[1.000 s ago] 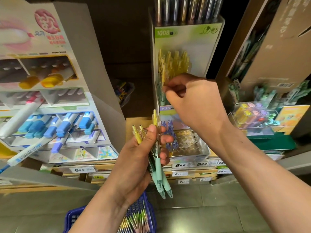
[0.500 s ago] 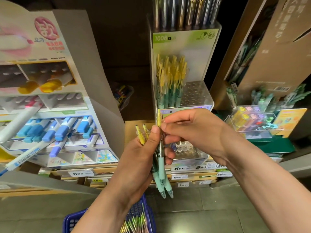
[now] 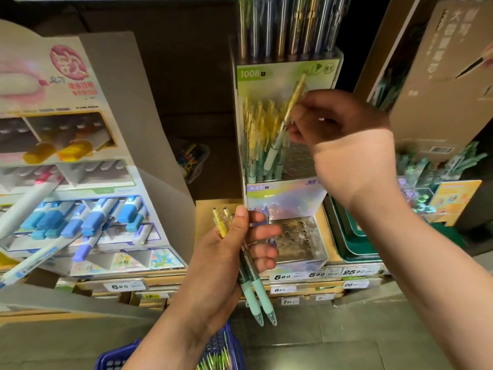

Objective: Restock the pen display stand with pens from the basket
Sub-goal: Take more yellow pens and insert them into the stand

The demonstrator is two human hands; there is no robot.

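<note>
A tiered clear pen display stand (image 3: pixel 286 194) stands in the middle of the shelf. Its middle tier holds several yellow-and-green pens (image 3: pixel 257 140) on the left, with open holes on the right. My right hand (image 3: pixel 338 134) grips one yellow-and-green pen (image 3: pixel 286 121), tilted, its green tip just above that tier next to the standing pens. My left hand (image 3: pixel 226 265) is lower, closed around two more pens (image 3: pixel 252 284) of the same kind, tips pointing down. The blue basket (image 3: pixel 218 351) with more pens sits at the bottom edge, mostly hidden by my left forearm.
A cardboard marker display (image 3: pixel 80 198) with blue and yellow markers fills the left. The stand's lowest tier (image 3: pixel 296 239) has many bare holes and a few purple pens. Brown cartons (image 3: pixel 442 84) and a clear tray of small items (image 3: pixel 421 201) are at the right. Price tags (image 3: pixel 293 276) line the shelf edge.
My right hand took one pen from the bundle in my left hand and lifted it up to the stand's middle tier. My left hand stayed low with the two remaining pens.
</note>
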